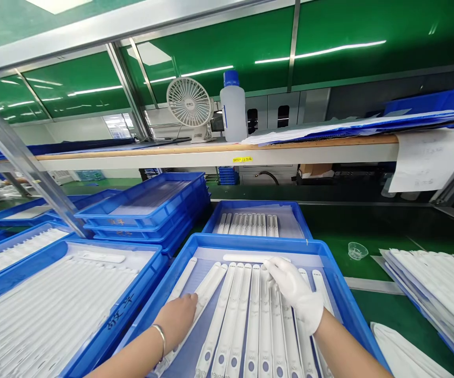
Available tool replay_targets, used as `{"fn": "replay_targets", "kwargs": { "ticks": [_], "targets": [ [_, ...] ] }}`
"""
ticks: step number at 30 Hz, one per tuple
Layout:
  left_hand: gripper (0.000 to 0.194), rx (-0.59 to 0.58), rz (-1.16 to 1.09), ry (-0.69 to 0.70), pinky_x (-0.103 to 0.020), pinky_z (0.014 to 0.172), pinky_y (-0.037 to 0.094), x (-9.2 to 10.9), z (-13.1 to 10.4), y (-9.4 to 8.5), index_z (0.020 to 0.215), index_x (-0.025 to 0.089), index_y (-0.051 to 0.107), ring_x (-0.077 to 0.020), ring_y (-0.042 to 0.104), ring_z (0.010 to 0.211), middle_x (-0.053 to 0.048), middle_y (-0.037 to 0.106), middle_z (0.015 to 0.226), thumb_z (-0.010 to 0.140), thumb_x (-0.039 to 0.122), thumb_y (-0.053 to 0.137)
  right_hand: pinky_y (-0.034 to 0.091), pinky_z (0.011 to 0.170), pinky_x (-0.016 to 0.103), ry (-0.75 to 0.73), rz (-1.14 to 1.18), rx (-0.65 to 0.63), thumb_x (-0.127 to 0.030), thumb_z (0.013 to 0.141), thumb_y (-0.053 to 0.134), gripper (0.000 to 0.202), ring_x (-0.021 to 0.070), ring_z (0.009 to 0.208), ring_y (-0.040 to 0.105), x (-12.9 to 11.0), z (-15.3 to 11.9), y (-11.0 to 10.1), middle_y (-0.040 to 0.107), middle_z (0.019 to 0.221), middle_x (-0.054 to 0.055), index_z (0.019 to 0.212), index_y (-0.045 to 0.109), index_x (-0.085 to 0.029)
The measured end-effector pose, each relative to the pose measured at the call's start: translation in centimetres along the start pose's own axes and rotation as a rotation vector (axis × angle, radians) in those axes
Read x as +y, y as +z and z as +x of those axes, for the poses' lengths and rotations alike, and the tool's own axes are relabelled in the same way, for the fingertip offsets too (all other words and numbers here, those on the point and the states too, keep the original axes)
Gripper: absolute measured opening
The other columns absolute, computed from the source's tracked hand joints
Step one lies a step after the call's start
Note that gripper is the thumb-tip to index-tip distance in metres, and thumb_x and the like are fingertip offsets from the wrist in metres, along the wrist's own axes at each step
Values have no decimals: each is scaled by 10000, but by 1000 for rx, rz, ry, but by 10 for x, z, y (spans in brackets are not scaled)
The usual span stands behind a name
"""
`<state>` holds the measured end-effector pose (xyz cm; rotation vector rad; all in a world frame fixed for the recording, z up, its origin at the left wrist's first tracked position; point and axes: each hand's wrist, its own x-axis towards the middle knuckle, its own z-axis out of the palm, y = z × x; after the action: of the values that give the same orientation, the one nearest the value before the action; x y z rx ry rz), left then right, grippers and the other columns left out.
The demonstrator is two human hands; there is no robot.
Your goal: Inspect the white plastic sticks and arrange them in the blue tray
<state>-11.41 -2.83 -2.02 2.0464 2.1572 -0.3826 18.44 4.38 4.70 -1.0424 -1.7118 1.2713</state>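
Note:
In front of me is a blue tray [331, 257] with a row of long white plastic strips [232, 320], many with a dark oval near the lower end. My left hand [177, 317], bare with a bangle at the wrist, is closed around slanted white plastic strips [210, 281] at the tray's left side. Its fingertips are partly hidden. My right hand [289, 286] wears a white glove. Its fingers are bent and pinched together at the upper end of a white plastic strip [265, 315] in the row. Another strip [240, 258] lies crosswise along the far wall.
A tray [126, 302] full of white strips stands at left, with stacked blue trays [148, 210] behind. Another tray [295, 210] is beyond mine. At right are a clear cup [357, 251] and piled strips [439, 278]. A shelf [195, 156] bears a fan [189, 102] and bottle [233, 110].

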Motion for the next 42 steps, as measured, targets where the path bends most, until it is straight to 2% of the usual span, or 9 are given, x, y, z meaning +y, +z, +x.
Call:
{"fn": "replay_targets", "kwargs": {
  "ticks": [9,15,19,23,28,32,36,39,42],
  "targets": [
    [373,59,-267,43,-338,765,486,-11,-5,-41,942,163,544,-232,645,833,-102,650,921,955,289,193,412,615,284,77,90,-13,-466,882,477,341,153,624,545,3,0,5,541,677,-12,684,535,-194],
    [332,-118,-1433,255,-302,798,483,40,-15,-80,1082,189,602,-214,602,891,-34,673,963,819,389,568,392,514,232,177,319,-218,-584,869,504,430,146,647,588,19,-1,21,626,817,39,875,640,-177],
    [393,-381,-1825,176,-263,664,485,86,-10,-84,1031,150,669,-178,610,698,-42,694,773,677,301,746,374,449,221,135,649,-226,-622,841,532,464,119,542,525,18,-3,29,600,726,23,859,649,-174],
    [330,-537,-1932,127,-235,585,467,115,2,-72,920,121,702,-139,571,586,-47,677,681,637,268,786,305,399,204,223,889,-137,-544,758,671,400,75,398,369,16,-1,30,431,470,-54,648,570,-173],
    [326,-632,-1994,129,-235,589,459,125,11,-50,947,127,690,-132,567,585,-46,675,695,663,258,786,420,488,224,306,886,-26,-403,724,730,266,107,483,501,22,3,29,561,565,-18,741,637,-154],
    [438,-777,-2029,116,-263,590,458,122,10,-48,1064,145,646,-167,591,595,-39,649,670,781,480,665,452,495,259,370,860,-45,-423,763,691,285,144,484,546,29,7,21,593,561,9,746,638,-144],
    [598,-950,-2094,226,-405,802,499,118,7,-50,1145,155,603,-272,641,911,-120,673,1003,847,651,453,409,423,246,385,775,-11,-430,776,677,295,142,435,532,31,12,9,585,533,4,710,602,-152],
    [599,-1015,-2068,276,-467,902,471,116,5,-47,1126,118,608,-313,589,1082,-176,620,1172,852,632,471,435,451,256,364,716,-5,-446,811,630,309,156,463,564,29,10,9,601,548,16,747,610,-144],
    [512,-1009,-2022,312,-495,884,479,117,3,-41,1152,148,573,-336,590,1100,-175,611,1202,742,402,745,488,511,297,349,582,-11,-512,831,584,375,182,497,593,23,4,15,619,563,30,780,630,-143]
  ]
}}
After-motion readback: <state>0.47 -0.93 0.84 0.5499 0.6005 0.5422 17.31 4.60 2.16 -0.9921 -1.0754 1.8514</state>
